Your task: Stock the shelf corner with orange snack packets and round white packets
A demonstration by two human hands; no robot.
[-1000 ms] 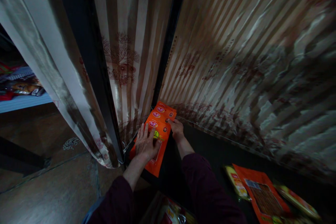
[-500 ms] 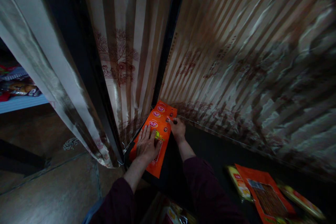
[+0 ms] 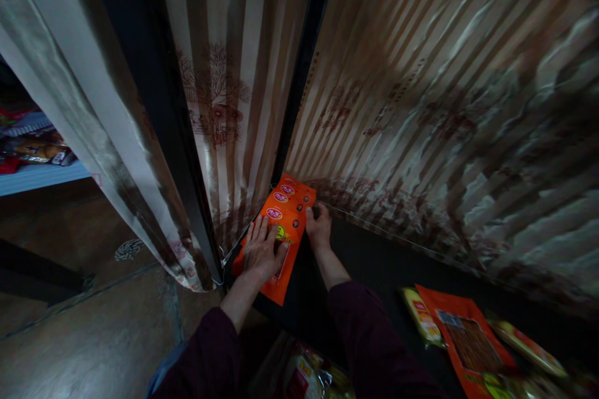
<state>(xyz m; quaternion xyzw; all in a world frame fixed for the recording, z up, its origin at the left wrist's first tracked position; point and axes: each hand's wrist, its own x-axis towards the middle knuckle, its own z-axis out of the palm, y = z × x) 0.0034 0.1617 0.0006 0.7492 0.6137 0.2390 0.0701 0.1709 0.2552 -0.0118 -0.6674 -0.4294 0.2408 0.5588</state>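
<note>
A row of orange snack packets point(image 3: 286, 215) lies overlapped in the far left corner of a dark shelf point(image 3: 374, 262), against striped paper-lined walls. My left hand point(image 3: 261, 251) rests flat on the nearest orange packet, fingers spread. My right hand point(image 3: 319, 228) sits at the right edge of the row, fingers curled against the packets' side. Both arms wear dark maroon sleeves.
More packets lie on the shelf at lower right: an orange one with a clear window point(image 3: 468, 340) and a yellow one point(image 3: 421, 318). A black upright post point(image 3: 187, 156) bounds the shelf on the left. Packaged goods point(image 3: 304, 377) sit below. Another shelf with goods point(image 3: 32, 149) is at far left.
My right hand slid a little up and along the right edge of the orange packets, and the row looks pushed tighter into the corner. My left hand stays flat on the front packet.
</note>
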